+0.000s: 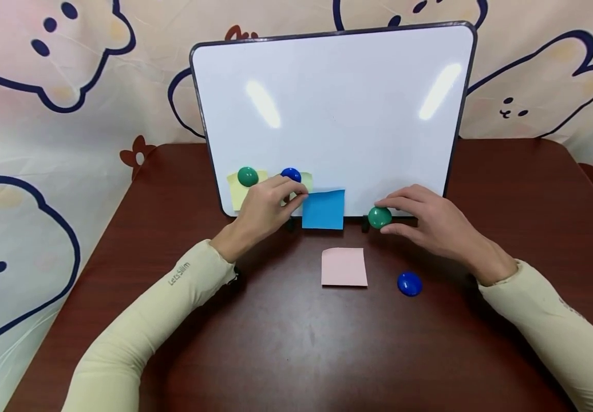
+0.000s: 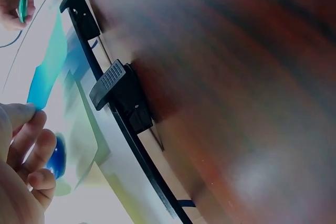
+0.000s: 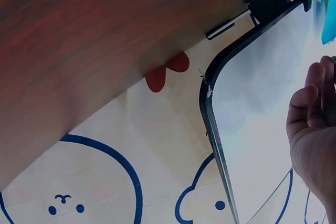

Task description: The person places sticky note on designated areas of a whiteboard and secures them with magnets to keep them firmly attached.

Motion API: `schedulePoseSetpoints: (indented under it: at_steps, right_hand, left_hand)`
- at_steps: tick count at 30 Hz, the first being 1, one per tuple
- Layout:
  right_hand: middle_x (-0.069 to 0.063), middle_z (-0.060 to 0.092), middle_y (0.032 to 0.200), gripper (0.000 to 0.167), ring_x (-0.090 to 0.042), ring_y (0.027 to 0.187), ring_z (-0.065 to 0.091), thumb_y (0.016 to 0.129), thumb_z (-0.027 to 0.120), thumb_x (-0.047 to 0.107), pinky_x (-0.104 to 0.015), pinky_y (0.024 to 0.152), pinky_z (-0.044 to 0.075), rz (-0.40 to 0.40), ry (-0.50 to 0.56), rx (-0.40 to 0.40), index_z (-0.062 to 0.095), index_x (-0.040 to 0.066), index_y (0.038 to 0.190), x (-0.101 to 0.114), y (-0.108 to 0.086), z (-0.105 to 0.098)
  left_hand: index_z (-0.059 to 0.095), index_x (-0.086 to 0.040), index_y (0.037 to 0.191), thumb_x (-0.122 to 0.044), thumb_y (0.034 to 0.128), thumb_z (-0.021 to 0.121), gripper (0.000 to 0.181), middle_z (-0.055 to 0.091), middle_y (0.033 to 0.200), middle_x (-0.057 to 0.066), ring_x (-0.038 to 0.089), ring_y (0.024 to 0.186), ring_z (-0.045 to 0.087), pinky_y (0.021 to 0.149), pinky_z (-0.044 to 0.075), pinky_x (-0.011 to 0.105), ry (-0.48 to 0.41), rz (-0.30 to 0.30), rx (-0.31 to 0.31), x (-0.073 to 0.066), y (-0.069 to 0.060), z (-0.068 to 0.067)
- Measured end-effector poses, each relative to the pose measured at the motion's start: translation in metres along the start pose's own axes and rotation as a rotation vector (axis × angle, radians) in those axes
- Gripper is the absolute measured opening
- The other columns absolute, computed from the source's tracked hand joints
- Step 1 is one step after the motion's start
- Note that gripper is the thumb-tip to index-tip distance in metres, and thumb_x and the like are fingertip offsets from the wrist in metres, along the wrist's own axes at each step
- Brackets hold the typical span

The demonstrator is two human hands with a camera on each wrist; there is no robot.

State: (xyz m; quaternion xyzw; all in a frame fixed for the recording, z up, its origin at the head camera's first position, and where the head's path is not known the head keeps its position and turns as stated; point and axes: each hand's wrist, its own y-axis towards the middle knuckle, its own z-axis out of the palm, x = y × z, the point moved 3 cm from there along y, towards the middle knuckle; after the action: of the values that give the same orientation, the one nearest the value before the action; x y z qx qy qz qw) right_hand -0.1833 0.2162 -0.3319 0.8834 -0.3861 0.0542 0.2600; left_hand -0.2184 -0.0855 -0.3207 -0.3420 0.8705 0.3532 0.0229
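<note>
Blue note (image 1: pixel 323 210) is pinched at its corner by L hand (image 1: pixel 271 206), tips tog., nr whiteboard's (image 1: pixel 337 114) btm edge. Green magnet (image 1: pixel 379 217), just R of note, is gripped btwn R hand's (image 1: pixel 430 220) parted thumb & fingers.

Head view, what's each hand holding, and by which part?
The left hand pinches the blue note by its upper-left corner; the right hand holds a round green magnet by opposite edges, between thumb and fingers.
</note>
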Motion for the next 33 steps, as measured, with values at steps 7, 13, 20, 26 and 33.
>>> schedulePoseSetpoints:
  at_steps: [7, 13, 20, 26, 33]
  right_hand:
    - [-0.002, 0.066, 0.117, 0.053, -0.015, 0.104, 0.062, 0.075, 0.088, 0.022, -0.039, 0.082, 0.059, 0.017, 0.014, 0.004, 0.069, 0.017, 0.125, 0.0, -0.001, -0.002]
    - [-0.001, 0.066, 0.119, 0.053, -0.015, 0.105, 0.062, 0.076, 0.088, 0.023, -0.038, 0.084, 0.057, 0.033, 0.022, -0.001, 0.069, 0.018, 0.125, 0.001, -0.001, -0.004]
    - [-0.001, 0.066, 0.119, 0.053, -0.014, 0.105, 0.061, 0.075, 0.088, 0.022, -0.037, 0.083, 0.057, 0.041, 0.024, -0.005, 0.069, 0.019, 0.125, 0.001, 0.0, -0.005]
    - [-0.001, 0.066, 0.119, 0.052, -0.015, 0.107, 0.061, 0.077, 0.086, 0.023, -0.039, 0.084, 0.058, 0.049, 0.02, 0.001, 0.068, 0.019, 0.126, 0.001, 0.0, -0.004]
    - [-0.004, 0.065, 0.12, 0.053, -0.017, 0.109, 0.06, 0.076, 0.087, 0.023, -0.039, 0.086, 0.057, 0.024, 0.019, -0.044, 0.068, 0.016, 0.125, 0.002, 0.001, -0.004]
  left_hand:
    - [0.076, -0.004, 0.096, -0.01, 0.0876, 0.076, 0.01, 0.073, 0.085, 0.008, 0.018, 0.071, 0.061, 0.064, 0.053, 0.028, -0.035, 0.0, -0.027, -0.001, 0.001, 0.001]
    - [0.076, -0.005, 0.096, -0.011, 0.0883, 0.075, 0.009, 0.073, 0.085, 0.007, 0.016, 0.07, 0.061, 0.063, 0.053, 0.027, -0.017, 0.015, -0.043, -0.002, 0.005, 0.007]
    - [0.075, -0.006, 0.095, -0.013, 0.089, 0.075, 0.009, 0.074, 0.086, 0.007, 0.017, 0.071, 0.063, 0.065, 0.055, 0.027, 0.004, 0.015, -0.043, -0.001, 0.01, 0.009]
    - [0.075, -0.007, 0.096, -0.013, 0.0898, 0.074, 0.009, 0.074, 0.087, 0.007, 0.017, 0.071, 0.063, 0.066, 0.054, 0.027, 0.008, -0.006, -0.048, -0.001, 0.013, 0.01]
    - [0.075, -0.007, 0.095, -0.013, 0.0908, 0.073, 0.007, 0.074, 0.085, 0.006, 0.016, 0.066, 0.06, 0.061, 0.051, 0.028, 0.024, -0.018, -0.075, -0.003, 0.016, 0.011]
